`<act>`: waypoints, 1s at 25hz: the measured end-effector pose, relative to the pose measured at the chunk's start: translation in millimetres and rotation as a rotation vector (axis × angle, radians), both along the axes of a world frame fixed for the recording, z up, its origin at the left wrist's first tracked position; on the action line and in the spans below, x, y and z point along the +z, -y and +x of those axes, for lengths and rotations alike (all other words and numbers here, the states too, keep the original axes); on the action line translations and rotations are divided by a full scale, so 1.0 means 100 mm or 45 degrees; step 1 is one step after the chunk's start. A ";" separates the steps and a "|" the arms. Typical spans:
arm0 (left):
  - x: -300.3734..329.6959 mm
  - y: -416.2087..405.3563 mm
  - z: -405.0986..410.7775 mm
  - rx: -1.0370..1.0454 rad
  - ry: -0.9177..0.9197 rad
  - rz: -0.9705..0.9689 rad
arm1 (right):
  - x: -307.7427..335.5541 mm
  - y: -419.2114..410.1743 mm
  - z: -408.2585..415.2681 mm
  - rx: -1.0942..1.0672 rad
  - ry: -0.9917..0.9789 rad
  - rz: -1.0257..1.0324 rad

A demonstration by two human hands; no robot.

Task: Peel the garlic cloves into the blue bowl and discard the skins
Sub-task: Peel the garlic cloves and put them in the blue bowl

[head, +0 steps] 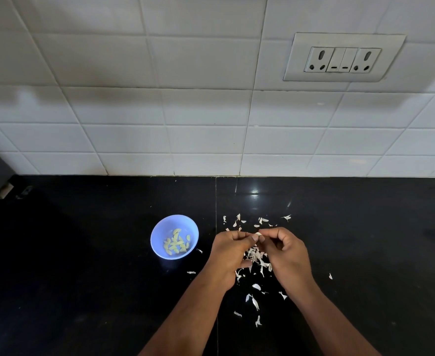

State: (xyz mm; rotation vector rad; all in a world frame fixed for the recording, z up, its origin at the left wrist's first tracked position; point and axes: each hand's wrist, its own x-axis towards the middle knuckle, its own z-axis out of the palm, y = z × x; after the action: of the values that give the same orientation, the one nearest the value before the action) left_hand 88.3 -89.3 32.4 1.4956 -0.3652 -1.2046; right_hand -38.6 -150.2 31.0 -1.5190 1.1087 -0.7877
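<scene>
Both forearms reach in, left hand point(230, 253) and right hand point(287, 253) pinching one garlic clove point(258, 235) together above the skins point(256, 255). Blue bowl point(174, 237) sits just left, nearer the left hand.

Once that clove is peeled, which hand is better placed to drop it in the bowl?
Probably the left hand. The bowl sits on its side, a short way off, while the right hand would have to cross over. Both hands pinch the clove now.
</scene>
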 end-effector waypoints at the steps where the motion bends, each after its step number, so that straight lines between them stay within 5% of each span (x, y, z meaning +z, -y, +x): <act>1: 0.00 -0.01 0.01 -0.015 -0.142 -0.068 | 0.04 0.00 0.01 0.001 0.087 0.072; 6: -0.04 -0.04 0.04 -0.077 -0.620 -0.311 | 0.20 0.03 0.02 0.236 0.293 0.319; 12: -0.05 -0.02 0.15 -0.019 -0.338 -0.142 | 0.15 0.04 0.04 0.247 -0.029 -0.097; 22: -0.05 -0.07 0.31 -0.261 -0.482 -0.253 | 0.23 0.19 0.01 0.428 0.319 0.401; 25: -0.06 -0.04 0.29 -0.248 -0.467 -0.290 | 0.21 0.21 0.02 0.427 0.307 0.363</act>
State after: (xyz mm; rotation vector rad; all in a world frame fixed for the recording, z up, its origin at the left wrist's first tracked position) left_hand 117.1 -85.2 26.3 1.0360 -0.3900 -1.5062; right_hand -36.9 -171.3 52.4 -1.2850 0.7267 -0.5380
